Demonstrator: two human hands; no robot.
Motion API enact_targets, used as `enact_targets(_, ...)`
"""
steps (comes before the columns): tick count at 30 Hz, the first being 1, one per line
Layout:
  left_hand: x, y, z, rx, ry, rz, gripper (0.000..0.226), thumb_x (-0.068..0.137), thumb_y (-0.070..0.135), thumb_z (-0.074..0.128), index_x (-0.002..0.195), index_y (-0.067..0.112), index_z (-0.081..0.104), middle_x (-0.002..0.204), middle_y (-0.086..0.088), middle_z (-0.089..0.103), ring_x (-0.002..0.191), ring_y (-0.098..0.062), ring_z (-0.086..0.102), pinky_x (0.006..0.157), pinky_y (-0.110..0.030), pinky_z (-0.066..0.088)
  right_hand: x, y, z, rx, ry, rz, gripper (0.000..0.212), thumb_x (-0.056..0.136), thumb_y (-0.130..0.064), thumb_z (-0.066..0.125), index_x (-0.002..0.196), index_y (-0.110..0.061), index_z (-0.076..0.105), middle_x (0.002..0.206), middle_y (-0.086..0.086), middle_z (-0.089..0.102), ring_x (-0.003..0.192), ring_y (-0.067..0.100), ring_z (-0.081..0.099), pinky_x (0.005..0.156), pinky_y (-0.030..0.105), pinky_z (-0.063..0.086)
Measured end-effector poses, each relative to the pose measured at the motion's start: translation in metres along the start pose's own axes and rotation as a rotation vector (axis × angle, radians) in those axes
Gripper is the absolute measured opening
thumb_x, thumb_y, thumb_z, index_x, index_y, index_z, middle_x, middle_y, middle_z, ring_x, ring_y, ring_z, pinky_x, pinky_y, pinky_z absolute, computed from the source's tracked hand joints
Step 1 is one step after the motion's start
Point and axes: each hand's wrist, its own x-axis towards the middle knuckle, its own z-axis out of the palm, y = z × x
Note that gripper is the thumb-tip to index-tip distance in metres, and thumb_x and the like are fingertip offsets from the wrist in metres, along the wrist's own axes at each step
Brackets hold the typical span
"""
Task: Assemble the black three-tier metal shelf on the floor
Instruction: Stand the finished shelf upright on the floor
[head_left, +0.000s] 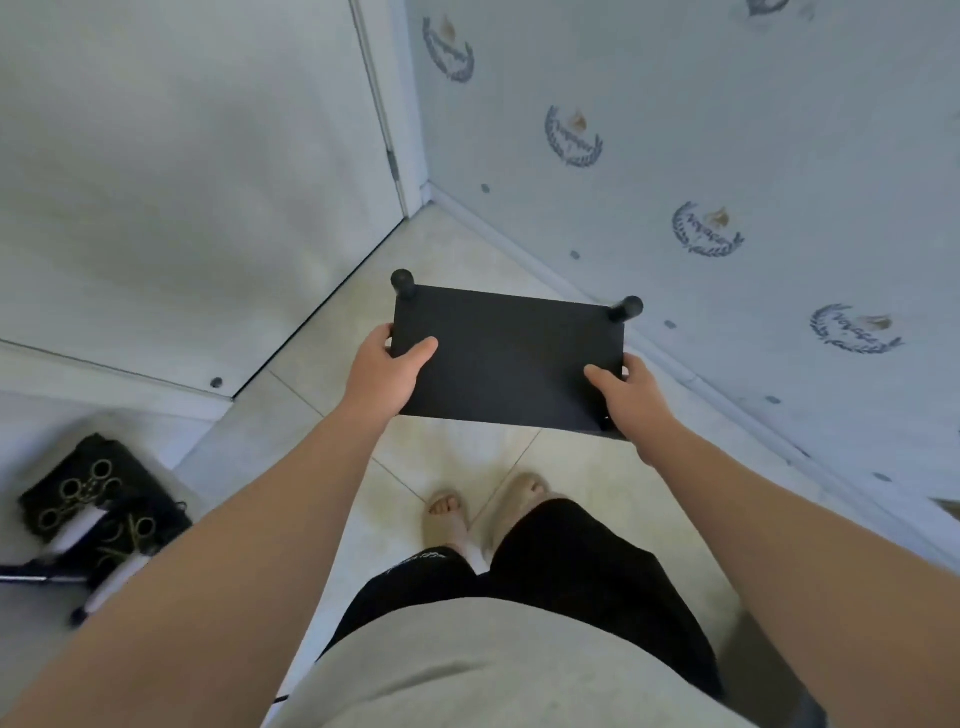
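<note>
The pale tiled floor (452, 467) meets a white door (182, 156) on one side and a pale blue wall with little leafy ring pictures (727, 130) on the other. In the head view, the person stands in this corner and looks down at two feet in tan sandals (452, 519). Out in front, held up in the air well above the floor, is a flat black metal shelf board (511, 358). The left hand (382, 374) grips its left short edge, with the thumb lying on top and the fingers tucked under. The right hand (631, 400) grips the right short edge the same way. Both hands are closed round the board. At the two far corners two round black post ends (402, 283) stick out. What is under the board is hidden, so I cannot tell if legs or other tiers hang below it. Down on the left lies a black cloth with gold rings on it (98, 493), with some white-handled sticks on and beside it. I think the step is to bring this board down to its place on the floor. To do it well, keep the board level and hold evenly with both hands. Bend the knees, go down slowly, and keep the toes and the wall out of the way.
</note>
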Motion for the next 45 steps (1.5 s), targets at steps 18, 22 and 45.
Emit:
enact_targets(18,0.215,0.138,0.16,0.317,-0.122,0.004,0.027,0.087,0.045,0.068,0.109,0.036,0.055,0.099,0.014,0.065,0.09,-0.008,0.064,0.072,-0.034,0.056,0.229,-0.068,-0.082,0.123,0.016,0.229,0.056,0.096,-0.043,0.062,0.144,-0.024,0.04,0.117,-0.002,0.058,0.102,0.021,0.063,0.095,0.049,0.056)
enact_targets(22,0.27,0.153,0.184,0.386,-0.196,-0.012,0.03,0.086,0.044,0.067,0.113,0.032,0.058,0.101,0.008,0.067,0.091,-0.013,0.066,0.076,-0.038,0.059,0.262,-0.072,-0.079,0.196,0.06,0.316,0.051,0.095,-0.045,0.063,0.137,-0.026,0.042,0.11,-0.007,0.058,0.1,0.02,0.063,0.086,0.043,0.058)
enact_targets(45,0.436,0.191,0.247,0.566,-0.378,0.12,0.043,0.089,0.044,0.066,0.127,0.026,0.058,0.114,0.006,0.066,0.101,-0.019,0.065,0.087,-0.048,0.059,0.369,-0.1,-0.038,0.415,0.351,0.398,0.052,0.097,-0.04,0.062,0.142,-0.024,0.043,0.118,-0.003,0.06,0.093,0.009,0.061,0.068,0.028,0.053)
